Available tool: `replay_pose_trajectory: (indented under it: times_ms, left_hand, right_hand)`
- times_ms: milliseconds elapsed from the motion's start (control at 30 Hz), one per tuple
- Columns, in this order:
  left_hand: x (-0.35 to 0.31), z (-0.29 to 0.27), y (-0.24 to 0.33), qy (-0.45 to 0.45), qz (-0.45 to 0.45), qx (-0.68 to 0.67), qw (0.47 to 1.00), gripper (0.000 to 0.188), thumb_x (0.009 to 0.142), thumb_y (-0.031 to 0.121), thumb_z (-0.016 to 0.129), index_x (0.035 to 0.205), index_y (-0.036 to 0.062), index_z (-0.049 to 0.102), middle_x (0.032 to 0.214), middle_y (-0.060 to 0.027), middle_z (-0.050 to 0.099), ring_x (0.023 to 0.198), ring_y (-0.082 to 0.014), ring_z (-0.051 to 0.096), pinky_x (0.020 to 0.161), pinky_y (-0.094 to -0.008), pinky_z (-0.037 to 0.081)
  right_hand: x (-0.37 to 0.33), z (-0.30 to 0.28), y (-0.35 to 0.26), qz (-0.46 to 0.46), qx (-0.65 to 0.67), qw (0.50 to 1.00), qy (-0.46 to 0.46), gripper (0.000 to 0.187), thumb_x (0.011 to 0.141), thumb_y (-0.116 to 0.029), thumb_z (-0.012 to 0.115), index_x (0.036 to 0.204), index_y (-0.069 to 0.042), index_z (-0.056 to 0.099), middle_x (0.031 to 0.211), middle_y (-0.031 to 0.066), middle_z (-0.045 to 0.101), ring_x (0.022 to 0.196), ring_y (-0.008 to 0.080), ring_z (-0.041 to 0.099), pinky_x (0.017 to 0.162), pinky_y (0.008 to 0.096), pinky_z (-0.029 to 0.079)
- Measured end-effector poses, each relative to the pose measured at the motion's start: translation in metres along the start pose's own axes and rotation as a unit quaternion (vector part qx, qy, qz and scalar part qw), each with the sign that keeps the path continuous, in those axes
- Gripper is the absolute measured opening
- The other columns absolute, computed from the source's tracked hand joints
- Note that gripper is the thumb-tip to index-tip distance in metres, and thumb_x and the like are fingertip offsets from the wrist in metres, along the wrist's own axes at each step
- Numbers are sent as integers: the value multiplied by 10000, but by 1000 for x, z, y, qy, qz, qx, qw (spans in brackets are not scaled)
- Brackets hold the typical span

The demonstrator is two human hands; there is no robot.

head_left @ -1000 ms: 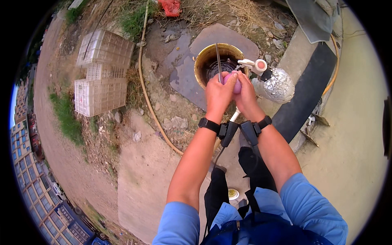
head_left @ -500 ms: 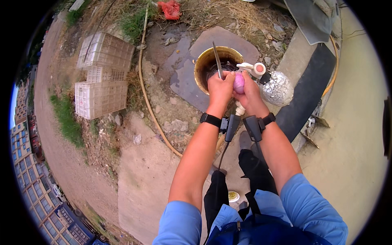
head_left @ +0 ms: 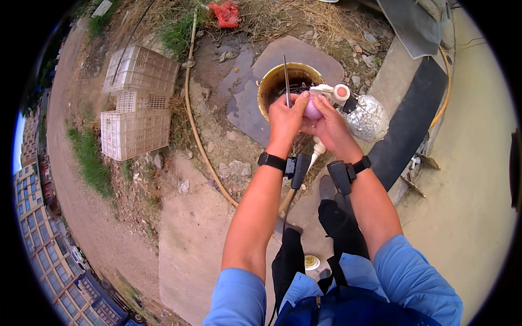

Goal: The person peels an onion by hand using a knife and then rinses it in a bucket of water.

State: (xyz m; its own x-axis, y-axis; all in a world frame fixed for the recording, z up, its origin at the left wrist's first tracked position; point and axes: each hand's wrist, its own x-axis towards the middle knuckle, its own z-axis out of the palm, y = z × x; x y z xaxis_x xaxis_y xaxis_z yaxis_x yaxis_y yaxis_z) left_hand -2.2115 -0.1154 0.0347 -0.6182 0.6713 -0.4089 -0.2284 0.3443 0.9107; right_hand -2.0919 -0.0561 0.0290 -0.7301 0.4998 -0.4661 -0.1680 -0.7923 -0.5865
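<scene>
Just over the near right rim of a yellow-rimmed bucket (head_left: 263,87) with dark contents, my two hands meet around a pinkish-purple onion (head_left: 312,111). My right hand (head_left: 334,129) wraps the onion from the right. My left hand (head_left: 284,124) grips a knife (head_left: 286,80), its narrow blade pointing up and away over the bucket; the handle is hidden in the fist. The left thumb presses against the onion's side. A white plastic tap (head_left: 341,93) stands right behind the right fingers, beside a foil-wrapped lump (head_left: 368,118).
A yellow hose (head_left: 194,119) curves over the ground left of the bucket. White plastic crates (head_left: 136,133) are stacked farther left. A black strip (head_left: 416,119) lies along the ledge at right. A small dish (head_left: 311,262) sits between my feet.
My left hand has shifted slightly left and turned, so the blade now shows edge-on and more upright. The onion has moved a little left, with the right fingers now over its top.
</scene>
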Motion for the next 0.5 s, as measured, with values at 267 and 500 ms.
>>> replay_pose_trajectory:
  times_ms: [267, 500]
  left_hand:
    - [-10, 12, -4, -25, 37, -91, 995, 279, 902, 237, 714, 933, -40, 709, 744, -77, 683, 712, -103, 615, 665, -289, 524]
    - [0, 13, -12, 36, 0, 13, 999, 205, 890, 176, 710, 961, -16, 701, 834, -49, 681, 712, -95, 593, 632, -269, 492]
  right_hand:
    - [9, -20, 7, 21, 47, 997, 59, 373, 1035, -396, 446, 1284, -136, 544, 1238, 67, 622, 1087, 202, 644, 871, 403, 566]
    - [5, 2, 3, 23, 52, 993, 104, 345, 1042, -382, 445, 1262, -138, 547, 1191, 62, 631, 1073, 198, 642, 869, 405, 566]
